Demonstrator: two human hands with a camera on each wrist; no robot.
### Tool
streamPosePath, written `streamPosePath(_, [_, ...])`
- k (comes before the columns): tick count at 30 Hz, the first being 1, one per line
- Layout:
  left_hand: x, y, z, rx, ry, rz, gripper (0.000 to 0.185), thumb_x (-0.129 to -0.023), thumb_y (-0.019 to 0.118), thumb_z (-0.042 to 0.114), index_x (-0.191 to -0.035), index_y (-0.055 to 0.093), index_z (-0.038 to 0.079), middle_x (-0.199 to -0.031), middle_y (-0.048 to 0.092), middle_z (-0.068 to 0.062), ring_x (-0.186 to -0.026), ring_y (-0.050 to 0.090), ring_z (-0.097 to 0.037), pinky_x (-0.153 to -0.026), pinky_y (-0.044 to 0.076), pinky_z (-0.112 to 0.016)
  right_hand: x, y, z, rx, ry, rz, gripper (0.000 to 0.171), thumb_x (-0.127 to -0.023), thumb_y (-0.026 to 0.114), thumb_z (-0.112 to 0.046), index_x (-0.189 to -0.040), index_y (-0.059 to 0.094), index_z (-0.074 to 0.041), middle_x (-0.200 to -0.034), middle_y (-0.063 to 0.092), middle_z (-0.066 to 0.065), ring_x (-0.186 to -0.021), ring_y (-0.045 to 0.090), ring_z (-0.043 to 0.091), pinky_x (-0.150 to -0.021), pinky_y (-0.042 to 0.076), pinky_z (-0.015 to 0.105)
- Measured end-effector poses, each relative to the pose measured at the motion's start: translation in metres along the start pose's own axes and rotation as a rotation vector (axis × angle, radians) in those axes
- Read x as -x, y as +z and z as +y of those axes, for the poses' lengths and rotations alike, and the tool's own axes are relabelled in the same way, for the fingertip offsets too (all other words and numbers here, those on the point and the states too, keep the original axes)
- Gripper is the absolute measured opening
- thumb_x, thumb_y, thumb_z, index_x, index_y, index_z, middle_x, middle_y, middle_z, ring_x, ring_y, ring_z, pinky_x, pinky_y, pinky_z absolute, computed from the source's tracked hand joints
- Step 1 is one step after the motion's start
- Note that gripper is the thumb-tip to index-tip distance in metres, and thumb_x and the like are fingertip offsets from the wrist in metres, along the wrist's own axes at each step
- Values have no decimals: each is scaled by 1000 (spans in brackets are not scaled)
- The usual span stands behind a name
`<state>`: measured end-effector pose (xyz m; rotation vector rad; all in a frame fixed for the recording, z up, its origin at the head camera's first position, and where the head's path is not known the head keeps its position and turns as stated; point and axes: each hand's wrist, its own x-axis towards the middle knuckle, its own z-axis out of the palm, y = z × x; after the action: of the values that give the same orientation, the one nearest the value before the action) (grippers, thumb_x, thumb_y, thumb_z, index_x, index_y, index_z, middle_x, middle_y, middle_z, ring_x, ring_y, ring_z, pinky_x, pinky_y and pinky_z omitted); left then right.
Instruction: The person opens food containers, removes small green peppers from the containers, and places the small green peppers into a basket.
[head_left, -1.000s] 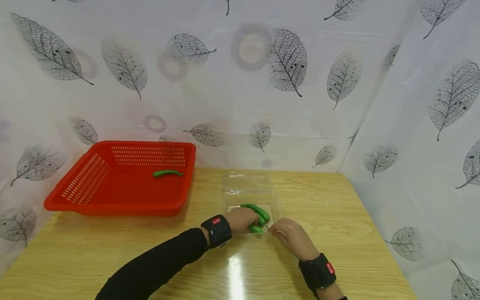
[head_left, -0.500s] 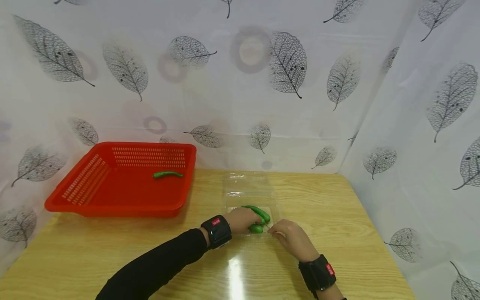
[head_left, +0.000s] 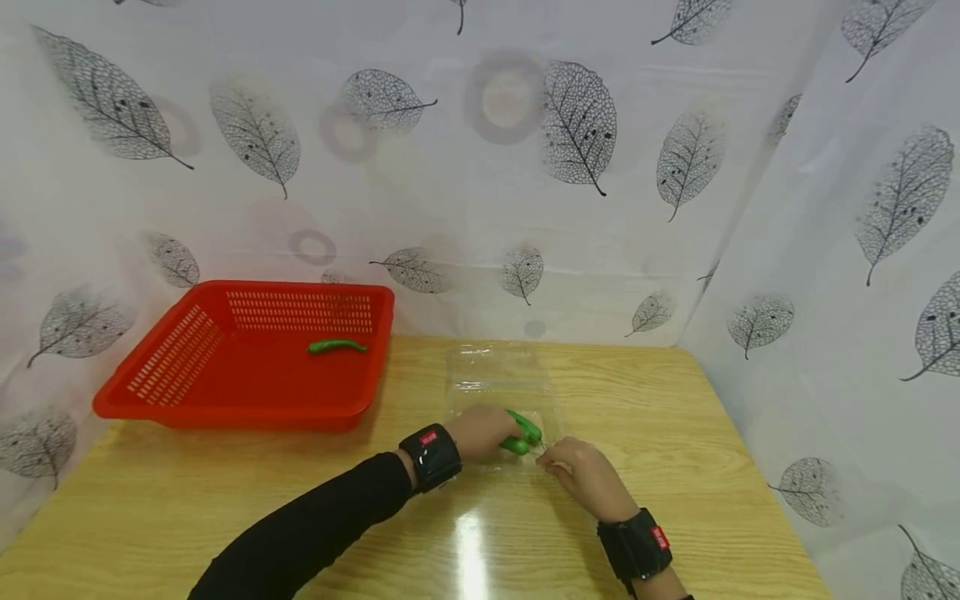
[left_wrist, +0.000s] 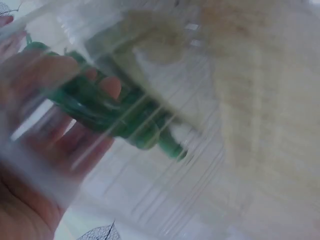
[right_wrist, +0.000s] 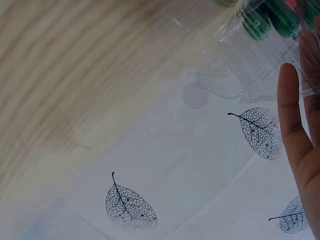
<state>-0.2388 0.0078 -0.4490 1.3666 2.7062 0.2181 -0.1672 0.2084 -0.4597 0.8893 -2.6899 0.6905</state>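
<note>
1. Behind the clear box (head_left: 498, 387), as I see it from where I stand, a pale leaf-printed sheet (head_left: 465, 200) forms the backdrop.
2. Under the box spreads the wood-grained bench (head_left: 645, 400), reaching out to either side of it.
3. Well to the left of the box sits the red basket (head_left: 240, 417), broad and slotted along its walls.
4. The box itself has its lid laid open toward the sheet. I'd judge the filling well along: at least two peppers are already inside, one outside it is not, and the lid is not shut.
5. Over the box's left side reaches the person's left hand (head_left: 483, 432), fingers curled round the peppers within.
6. At the box's near right corner is the right hand (head_left: 591, 477), bent, its thumb and fingertips seeming to pinch the wall; it appears to steady the box.
7. Inside the box lie the green peppers (head_left: 525, 427), long axes slanting toward its near right corner, stems that way; the left hand hides their other ends from the head view, so I can't count them surely.
8. Left of the box, in the basket, the lone pepper (head_left: 337, 345) lies crosswise, thin end pointing boxward.
</note>
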Motion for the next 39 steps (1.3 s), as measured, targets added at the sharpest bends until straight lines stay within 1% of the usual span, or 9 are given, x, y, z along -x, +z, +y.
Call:
streamPosePath(2, [1, -5, 0, -9, -12, 1, 8, -81, 72, 15, -83, 72, 23, -86, 69, 12, -80, 63, -5, -70, 50, -21, 0, 0, 0, 2, -3, 0, 20, -70, 75, 0, -86, 72, -13, -84, 69, -4, -79, 65, 12, -70, 53, 24])
streamPosePath(7, [6, -18, 1, -28, -27, 0, 29, -76, 70, 1, -94, 74, 23, -92, 71, 10, -83, 65, -7, -73, 51, -22, 1, -1, -1, 0, -1, 5, 21, -70, 75, 0, -86, 72, -13, -83, 69, -4, -79, 65, 12, -70, 53, 24])
streamPosePath(11, [9, -28, 4, -83, -18, -2, 29, -76, 72, 2, -96, 74, 22, -88, 70, 9, -80, 63, -6, -69, 51, -21, 1, -1, -2, 0, 2, 4, 20, -70, 76, 0, -85, 72, -13, -83, 69, -4, -79, 65, 12, -70, 53, 24])
streamPosePath(16, [13, -38, 6, -142, -1, 33, 27, -74, 74, 2, -91, 72, 23, -83, 68, 9, -77, 61, -6, -67, 49, -22, 0, -2, -1, 3, 15, -4, 19, -71, 75, -1, -85, 72, -12, -84, 69, -4, -80, 65, 12, -71, 53, 25])
streamPosePath(21, [15, -43, 6, -100, -19, 33, 24, -73, 75, 4, -86, 70, 23, -79, 66, 10, -73, 59, -5, -64, 47, -21, 0, -3, -2, 1, 26, -18, 19, -72, 75, -1, -86, 73, -13, -84, 69, -4, -79, 65, 12, -71, 53, 24])
streamPosePath(27, [19, -49, 4, -78, -18, 37, 10, -76, 76, 16, -84, 71, 20, -74, 64, 11, -65, 51, -3, -59, 42, -18, -1, -3, -1, 5, 34, -31, 19, -72, 74, -1, -87, 73, -13, -85, 69, -3, -80, 64, 13, -71, 53, 25])
streamPosePath(31, [23, -55, 2, -39, -6, 32, 8, -77, 75, 21, -81, 70, 16, -71, 62, 8, -64, 50, -5, -58, 40, -18, -1, -3, -2, 2, 32, -27, 19, -72, 74, -1, -88, 73, -13, -85, 69, -3, -80, 64, 13, -71, 53, 25])
streamPosePath(35, [28, -61, -3, -18, -5, 35, 6, -77, 74, 15, -81, 70, 14, -72, 63, 5, -65, 51, -7, -59, 40, -19, -1, -2, -3, 4, 23, -19, 20, -72, 75, -1, -87, 73, -13, -84, 69, -3, -79, 64, 13, -70, 53, 25])
streamPosePath(39, [37, -71, -12, -14, -27, 55, 15, -72, 72, 3, -80, 68, 16, -73, 63, 6, -69, 52, -8, -63, 43, -21, 0, -1, -3, 1, 22, -13, 20, -71, 75, 0, -86, 73, -13, -84, 69, -3, -79, 64, 13, -69, 53, 24])
